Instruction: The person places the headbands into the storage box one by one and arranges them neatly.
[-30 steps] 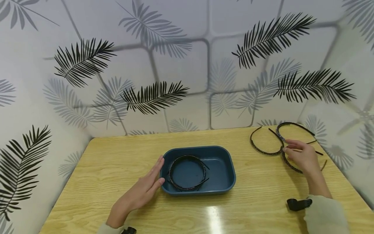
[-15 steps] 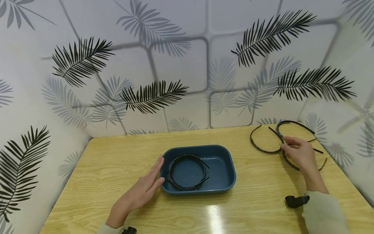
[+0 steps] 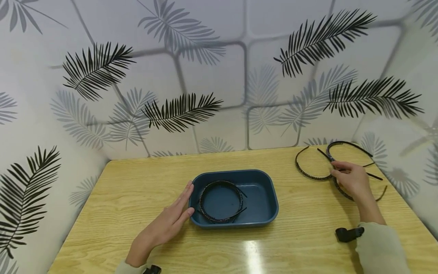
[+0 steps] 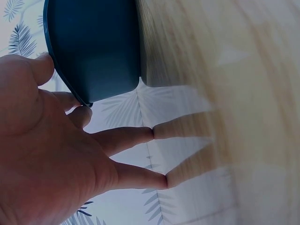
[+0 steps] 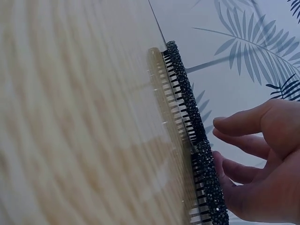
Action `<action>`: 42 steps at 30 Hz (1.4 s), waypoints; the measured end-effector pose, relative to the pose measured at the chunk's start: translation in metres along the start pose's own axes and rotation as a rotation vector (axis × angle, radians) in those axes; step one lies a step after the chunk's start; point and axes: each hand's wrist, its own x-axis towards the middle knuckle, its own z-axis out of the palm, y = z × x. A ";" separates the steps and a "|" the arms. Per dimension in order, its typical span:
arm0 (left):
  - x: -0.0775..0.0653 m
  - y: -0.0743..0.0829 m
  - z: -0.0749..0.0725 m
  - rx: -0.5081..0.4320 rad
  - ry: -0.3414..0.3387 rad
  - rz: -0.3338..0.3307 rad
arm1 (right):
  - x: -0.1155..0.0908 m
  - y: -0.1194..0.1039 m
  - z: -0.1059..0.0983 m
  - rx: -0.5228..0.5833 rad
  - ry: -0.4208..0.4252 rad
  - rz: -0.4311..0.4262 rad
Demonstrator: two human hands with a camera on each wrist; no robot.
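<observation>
My left hand rests with extended fingers against the left end of a dark blue plastic tray. The left wrist view shows its thumb at the tray's rim and two fingers reaching down to the tabletop. Headbands lie overlapped inside the tray, on its left side. At the back right, my right hand has bent fingers at the meeting point of several dark headbands. In the right wrist view, fingertips are right at a sparkly toothed headband; I cannot tell if they pinch it.
The wood-grain table ends at a wall with a leaf pattern. One headband reaches close to the wall at the back right. Black wrist cameras show at both sleeves, the right one over the table.
The right hand stays at the headbands with only a slight shift of its wrist. The left hand and the tray hold still; the head view has turned slightly.
</observation>
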 end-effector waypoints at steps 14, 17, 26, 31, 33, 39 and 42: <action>0.000 0.001 0.000 0.001 -0.001 -0.008 | 0.004 0.002 0.000 -0.095 -0.076 0.043; 0.000 0.001 -0.001 -0.001 -0.006 -0.017 | 0.002 0.000 0.000 -0.085 -0.057 0.023; 0.000 0.002 -0.002 0.003 -0.014 -0.028 | -0.001 -0.010 -0.003 -0.030 -0.028 0.025; -0.001 0.001 -0.001 -0.001 -0.016 -0.032 | -0.002 -0.012 -0.003 0.041 -0.027 0.014; -0.001 0.001 -0.001 -0.003 -0.016 -0.030 | -0.002 -0.012 -0.003 0.086 -0.033 -0.005; 0.000 0.001 -0.002 -0.009 -0.020 -0.026 | -0.003 -0.011 -0.003 0.234 -0.053 -0.037; 0.000 0.001 -0.002 -0.006 -0.021 -0.030 | -0.003 -0.008 -0.004 0.351 -0.063 -0.037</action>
